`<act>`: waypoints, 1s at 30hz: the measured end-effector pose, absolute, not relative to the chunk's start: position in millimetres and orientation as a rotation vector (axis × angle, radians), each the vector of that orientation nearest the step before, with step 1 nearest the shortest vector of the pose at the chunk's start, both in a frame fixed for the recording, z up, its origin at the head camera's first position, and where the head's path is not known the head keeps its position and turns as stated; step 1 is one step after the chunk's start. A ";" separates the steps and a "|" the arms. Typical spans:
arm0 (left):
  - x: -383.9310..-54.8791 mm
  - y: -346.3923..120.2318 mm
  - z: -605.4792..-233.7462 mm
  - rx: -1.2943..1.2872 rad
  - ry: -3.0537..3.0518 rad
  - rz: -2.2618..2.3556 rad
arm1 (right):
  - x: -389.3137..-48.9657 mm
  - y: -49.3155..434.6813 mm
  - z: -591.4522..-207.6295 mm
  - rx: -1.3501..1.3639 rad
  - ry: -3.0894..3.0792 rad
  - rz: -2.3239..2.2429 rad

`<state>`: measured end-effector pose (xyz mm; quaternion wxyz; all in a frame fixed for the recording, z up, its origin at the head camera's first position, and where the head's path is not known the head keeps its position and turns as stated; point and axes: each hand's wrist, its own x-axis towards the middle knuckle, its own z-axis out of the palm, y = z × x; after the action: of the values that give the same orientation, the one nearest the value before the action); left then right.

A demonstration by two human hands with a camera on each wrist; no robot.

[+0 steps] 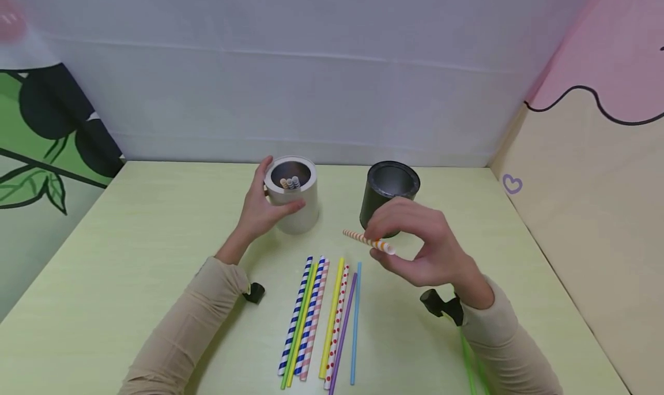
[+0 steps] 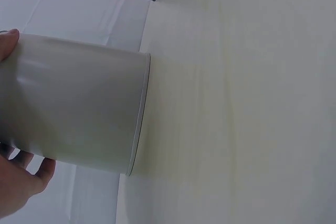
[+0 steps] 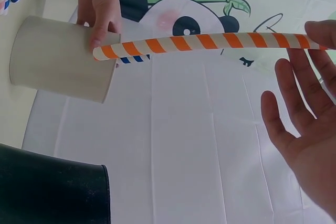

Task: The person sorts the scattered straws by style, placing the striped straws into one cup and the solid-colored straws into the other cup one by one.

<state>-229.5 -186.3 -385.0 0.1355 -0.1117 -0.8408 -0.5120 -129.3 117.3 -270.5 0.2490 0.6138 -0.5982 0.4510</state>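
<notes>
My left hand [image 1: 259, 207] grips a white cylindrical cup [image 1: 307, 209] round its near-left side, thumb across the front and fingers at the rim. Several straws [image 1: 290, 183] stick up inside that cup. Between thumb and fingers, my right hand [image 1: 425, 239] pinches an orange-and-white striped paper straw [image 1: 357, 237] near one end. Its free end points left towards the white cup, and in the right wrist view the straw [image 3: 189, 43] overlaps the cup's rim. A black cup [image 1: 369, 202] stands just behind my right hand, which hides part of it.
In the table's front middle lies a loose row of straws: blue-striped [image 1: 295, 317], green, yellow [image 1: 332, 320], pink-striped, red-dotted, purple [image 1: 343, 334] and light blue [image 1: 355, 323]. A white sheet [image 1: 332, 106] rises along the back edge; printed panels flank both sides.
</notes>
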 end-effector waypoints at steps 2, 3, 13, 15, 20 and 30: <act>-229.5 -186.7 -384.7 -0.325 -2.437 -1.482 | -130.5 118.0 -269.6 1.663 -1.612 1.240; -229.3 -186.7 -384.6 -0.328 -2.438 -1.482 | -131.0 118.5 -269.3 1.656 -1.605 1.246; -228.2 -186.2 -385.1 -0.338 -2.426 -1.498 | -133.2 122.5 -268.3 1.597 -1.558 1.327; -228.2 -186.9 -384.6 -0.341 -2.424 -1.495 | -134.4 121.9 -267.7 1.600 -1.549 1.333; -229.7 -187.8 -384.7 -0.342 -2.426 -1.489 | -135.8 119.1 -265.7 1.613 -1.527 1.341; -230.8 -187.9 -387.4 -0.323 -2.419 -1.491 | -149.0 108.9 -266.2 1.548 -1.501 1.459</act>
<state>-230.8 -187.9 -387.4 0.1405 -0.1119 -0.8374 -0.5162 -149.0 108.9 -266.2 0.2658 0.5732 -0.5557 0.5404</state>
